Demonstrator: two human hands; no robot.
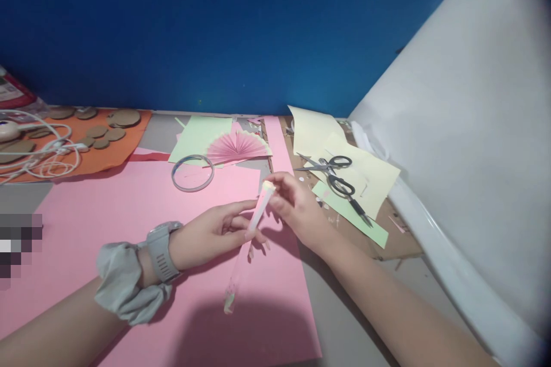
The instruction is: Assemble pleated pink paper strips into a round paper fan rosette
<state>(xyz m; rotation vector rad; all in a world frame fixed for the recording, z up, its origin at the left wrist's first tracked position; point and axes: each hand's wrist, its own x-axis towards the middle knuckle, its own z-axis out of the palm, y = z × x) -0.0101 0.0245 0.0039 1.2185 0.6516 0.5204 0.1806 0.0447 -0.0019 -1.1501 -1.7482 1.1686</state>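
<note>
A narrow folded strip of pink paper (258, 213), with pale yellow-green ends, is held at a slant above a large pink sheet (172, 287). The thumb of my left hand (219, 229) presses on its middle, with the fingers behind it. At the upper end, the fingers and thumb of my right hand (293, 200) close on the strip. Its lower end points toward me. Beyond my hands lie an opened pink pleated paper fan (238, 146) with a pale edge and a roll of clear tape (193, 173).
On the right, black-handled scissors (340, 186) and a dark pen-like tool (360, 211) rest on pale yellow paper (379, 175) and a green strip (374, 233). Cardboard discs (124, 118) and a white cable (64, 155) lie on orange paper (124, 149). A blue wall (241, 34) stands behind.
</note>
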